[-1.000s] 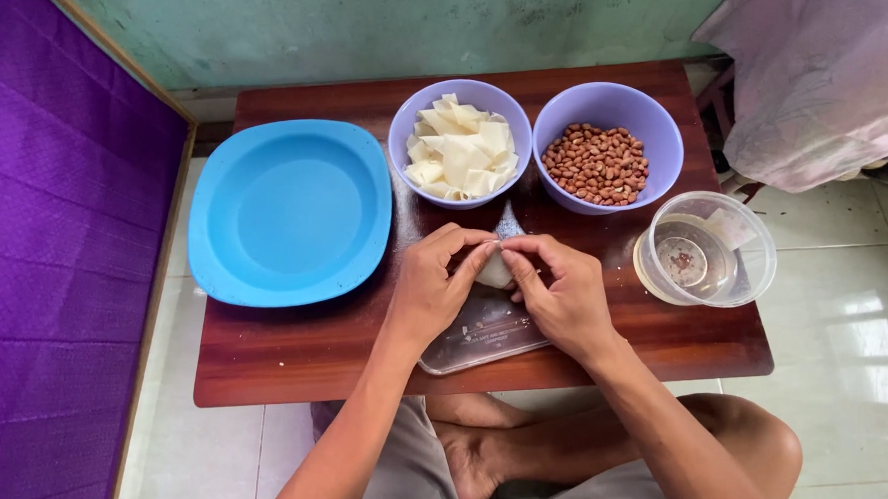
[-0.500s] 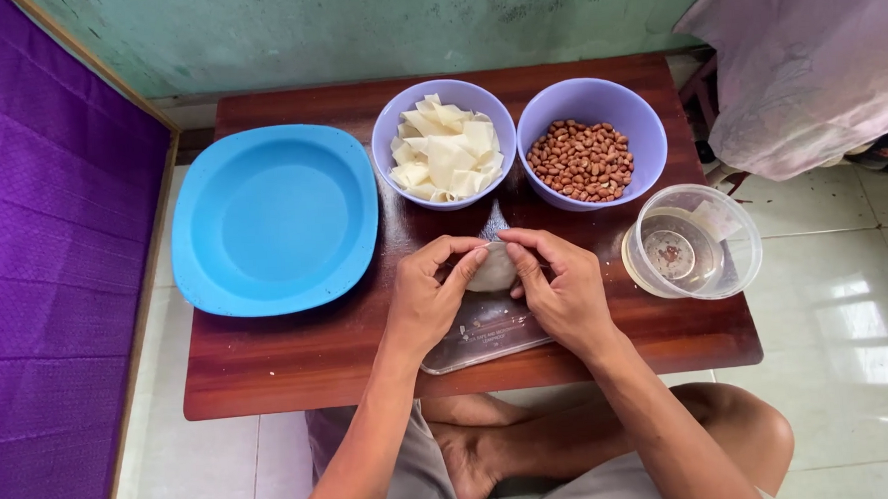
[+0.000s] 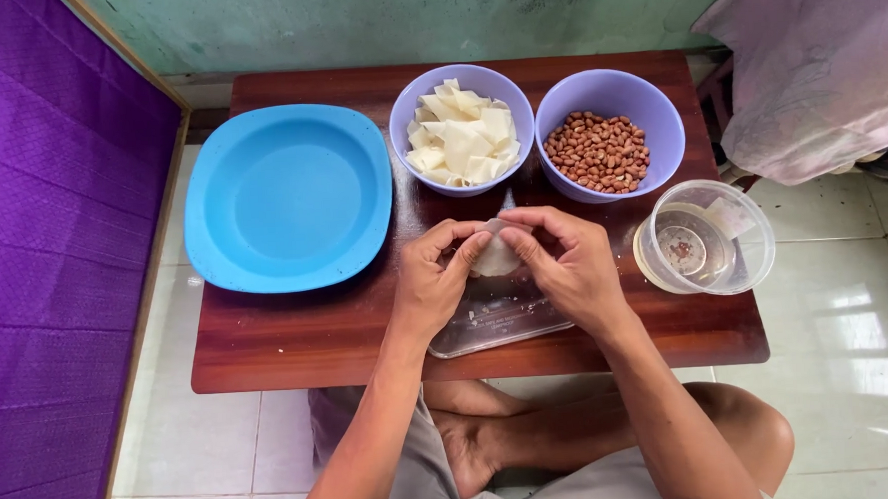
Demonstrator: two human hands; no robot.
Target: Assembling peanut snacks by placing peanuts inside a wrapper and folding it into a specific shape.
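Both hands, left hand (image 3: pixel 433 280) and right hand (image 3: pixel 570 269), pinch one pale dough wrapper (image 3: pixel 495 257) at table centre, its orientation hidden, over one clear lid (image 3: pixel 497 322); two purple bowls at 12 o'clock, one blue plate (image 3: pixel 287 196) at 9.

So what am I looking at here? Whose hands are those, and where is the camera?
There is no machine here. A person sits cross-legged on the floor with a camera on their head, so you look down just as they do. The left hand and the right hand meet over a low wooden table and pinch a small pale wrapper between the fingertips. Under the hands lies a clear flat tray. On the table sit a blue plate, a purple bowl of pale wrappers, a purple bowl of peanuts and a clear round container. A purple cloth hangs on the left.
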